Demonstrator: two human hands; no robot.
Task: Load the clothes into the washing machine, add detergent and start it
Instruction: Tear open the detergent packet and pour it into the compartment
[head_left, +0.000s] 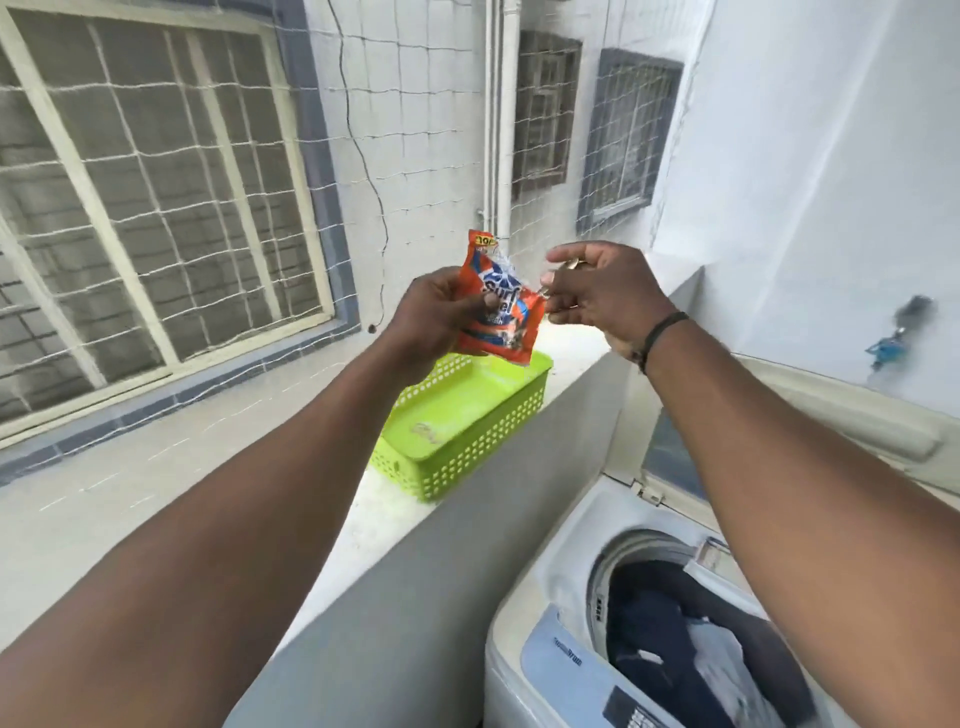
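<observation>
Already we have the clothes (691, 649) in the drum of the washer (566, 613), whose lid stands open. Now our left hand (431, 322) grips the orange sachet (501, 304) above the green basket (467, 431) on the ledge, while our right hand (602, 296) pinches its torn corner. Opening it fully, pouring detergent and starting remain, we judge.

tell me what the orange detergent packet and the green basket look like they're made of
The detergent packet looks like thin printed plastic film, glossy: it crumples where the left hand grips it. The green basket on the ledge looks like moulded rigid plastic, smooth, with a grid of small holes in its walls.
</observation>
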